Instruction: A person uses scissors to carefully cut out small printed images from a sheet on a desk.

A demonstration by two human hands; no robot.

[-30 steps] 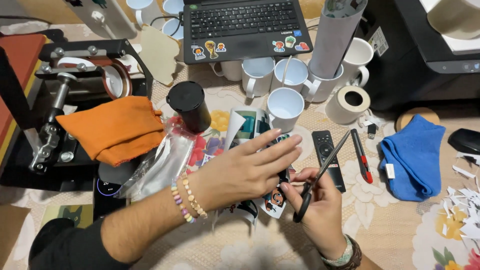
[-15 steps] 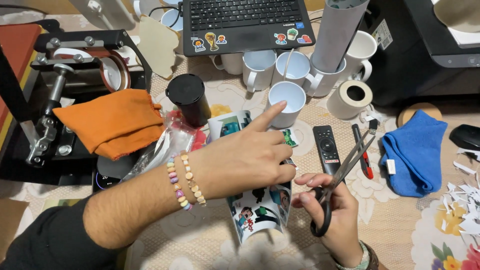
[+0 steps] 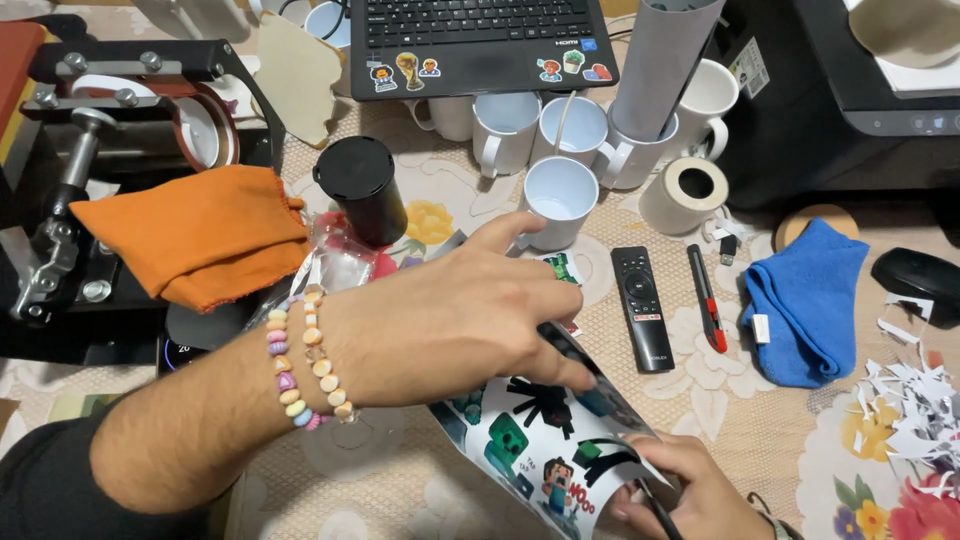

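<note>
Left hand [image 3: 450,320] grip: fingers pinched on the upper edge of a printed sticker sheet [image 3: 545,440], thumb and fingertips closed on the paper, index finger stretched out toward the far side. Sheet is curled, glossy, with cartoon figures on it, near centre of the desk [image 3: 760,440], just in front of the person. Bead bracelets [image 3: 305,370] on the left wrist, dark sleeve further back on the arm.

Right hand [image 3: 690,490] at the near edge, closed around the sheet's lower right corner and a dark scissor handle [image 3: 655,505]; only part of the tool shows, blades hidden behind the paper.

Right of the sheet: black remote [image 3: 642,305] lying flat, red and black utility knife [image 3: 706,298] just beside it, blue cloth [image 3: 805,305] further right, white paper scraps [image 3: 915,410] at the right edge. Black mouse [image 3: 920,280] near the cloth.

Far side: cluster of white mugs [image 3: 555,200], grey tube [image 3: 665,60] standing in one, tape roll [image 3: 685,195], laptop [image 3: 480,40] with stickers on it. Black cylinder tumbler [image 3: 362,190] left of the mugs. Orange cloth [image 3: 195,235] on a mug press machine [image 3: 90,130] at far left.
</note>
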